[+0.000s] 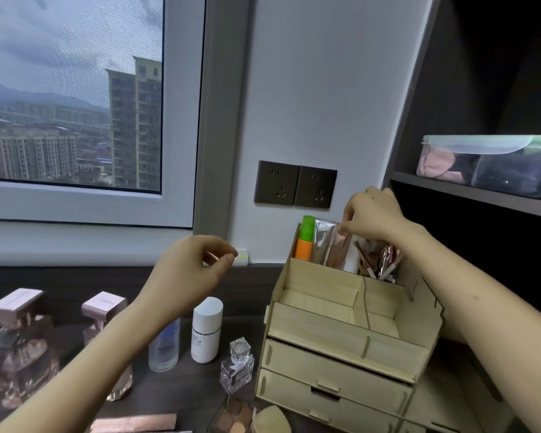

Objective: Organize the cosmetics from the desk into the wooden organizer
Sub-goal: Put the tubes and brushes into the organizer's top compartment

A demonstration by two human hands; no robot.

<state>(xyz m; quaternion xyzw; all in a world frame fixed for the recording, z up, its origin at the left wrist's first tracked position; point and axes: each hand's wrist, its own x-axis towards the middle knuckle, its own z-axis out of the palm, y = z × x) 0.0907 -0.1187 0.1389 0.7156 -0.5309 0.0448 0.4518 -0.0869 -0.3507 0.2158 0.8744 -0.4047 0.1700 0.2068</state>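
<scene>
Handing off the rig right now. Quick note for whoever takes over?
Left grip hovers over the desk, holding nothing. Right grip pinches the top of the pink tube in the back compartment of the wooden organizer.
Done: green-orange tube, silver tube and brushes stand in that compartment.
Left on the desk: pink-capped bottles, clear bottle, white bottle, small glass bottle, palette, sponge.

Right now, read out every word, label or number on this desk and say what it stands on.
"UP": white bottle; the letters before it and the small print below are blurred.
Pink bottle cap: faint line, unreadable.
Blue-labelled clear bottle: blurred.
Small perfume bottle: label too small.
Foil sachets in the wooden organizer: red print, unreadable.
Pink tube pinched by the right hand: no print legible.
</scene>
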